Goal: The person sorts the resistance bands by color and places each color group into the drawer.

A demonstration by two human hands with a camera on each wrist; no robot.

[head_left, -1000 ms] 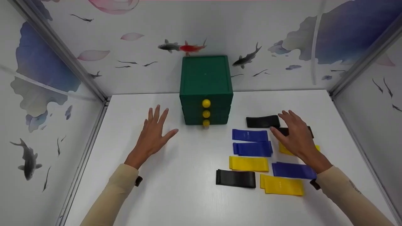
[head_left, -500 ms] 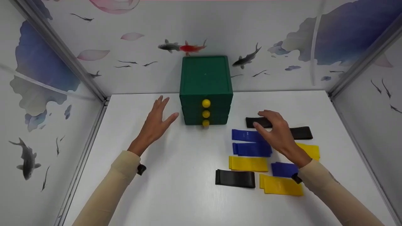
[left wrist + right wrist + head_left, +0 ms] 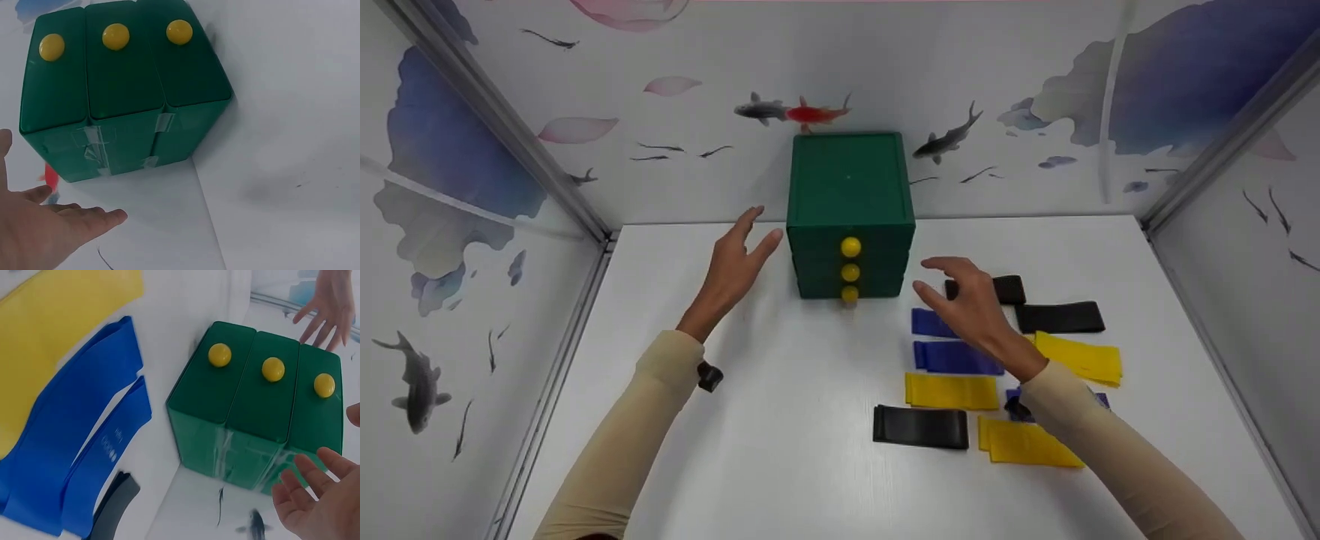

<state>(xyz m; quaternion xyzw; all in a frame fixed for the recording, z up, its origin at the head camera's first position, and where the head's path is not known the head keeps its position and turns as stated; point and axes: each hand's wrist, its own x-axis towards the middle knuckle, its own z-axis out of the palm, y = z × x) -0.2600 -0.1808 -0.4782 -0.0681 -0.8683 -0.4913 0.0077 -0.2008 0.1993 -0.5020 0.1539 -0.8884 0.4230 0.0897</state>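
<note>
Green box-shaped plastic cabinet: I see it upright near the middle of the far edge of the smooth white surface, with three round yellow knobs in front.
Left hand: near the cabinet's left side, the thumb and fingers spread apart.
Folded flat black bands, blue bands and yellow bands: three of each, toward the right edge.
Right hand: to the right of the cabinet, hiding from me some part of the blue and black bands, its thumb apart from the slightly bent fingers.
</note>
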